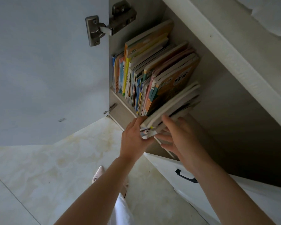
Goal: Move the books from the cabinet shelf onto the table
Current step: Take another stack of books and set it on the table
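Note:
A row of colourful thin books stands upright on the cabinet shelf, leaning right. At the row's right end a small bundle of books sticks out past the shelf's front edge, blurred. My left hand grips the bundle's near end from the left. My right hand presses against it from the right with fingers spread. The table is not in view.
The open cabinet door with its metal hinge fills the left. A white drawer front with a dark handle sits below the shelf. Pale tiled floor and a pink shoe lie below.

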A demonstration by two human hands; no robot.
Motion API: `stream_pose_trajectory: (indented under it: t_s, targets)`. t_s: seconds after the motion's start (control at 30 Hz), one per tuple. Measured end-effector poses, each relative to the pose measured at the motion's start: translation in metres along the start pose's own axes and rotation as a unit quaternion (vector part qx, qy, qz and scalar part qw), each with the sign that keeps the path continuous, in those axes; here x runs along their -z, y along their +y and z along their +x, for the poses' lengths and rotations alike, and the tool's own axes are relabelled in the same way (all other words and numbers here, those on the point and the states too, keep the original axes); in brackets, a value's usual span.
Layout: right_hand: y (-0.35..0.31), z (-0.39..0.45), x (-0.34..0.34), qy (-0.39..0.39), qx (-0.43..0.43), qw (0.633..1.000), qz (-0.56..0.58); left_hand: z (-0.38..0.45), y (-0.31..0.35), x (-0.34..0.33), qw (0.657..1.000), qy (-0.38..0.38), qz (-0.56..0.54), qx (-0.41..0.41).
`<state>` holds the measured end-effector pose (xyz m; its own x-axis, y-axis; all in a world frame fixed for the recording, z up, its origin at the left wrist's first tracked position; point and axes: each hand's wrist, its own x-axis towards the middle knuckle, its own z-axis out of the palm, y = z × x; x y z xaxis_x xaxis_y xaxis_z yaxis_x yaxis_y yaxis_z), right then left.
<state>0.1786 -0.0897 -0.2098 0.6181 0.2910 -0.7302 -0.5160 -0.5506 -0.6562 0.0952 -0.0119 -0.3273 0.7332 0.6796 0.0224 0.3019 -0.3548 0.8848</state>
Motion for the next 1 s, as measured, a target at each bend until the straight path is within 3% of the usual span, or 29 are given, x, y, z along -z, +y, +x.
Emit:
stream_pose_trajectory:
  t_s: [0.17,0.3,0.47,0.67,0.87,1.0]
  targets:
    - [0.014,0.028,0.029,0.055,0.065,0.994,-0.068,0.005,-0.002,0.012,0.998,-0.019,-0.003,0.056]
    - [0.020,0.051,0.043,0.090,0.065,0.990,-0.083,0.002,-0.012,0.018,0.996,-0.040,-0.018,0.072]
    - [0.020,0.072,0.039,0.088,0.114,0.986,-0.090,0.000,-0.016,0.024,0.994,-0.048,-0.068,0.067]
    - [0.022,0.095,0.042,0.051,0.145,0.984,-0.093,0.012,-0.033,0.029,0.991,-0.071,-0.048,0.098]
    - [0.031,0.100,0.038,0.107,0.240,0.949,-0.173,0.010,-0.048,0.039,0.991,-0.065,-0.051,0.106]
    - [0.045,0.093,0.038,0.109,0.280,0.939,-0.169,0.008,-0.057,0.047,0.987,-0.066,-0.090,0.118]
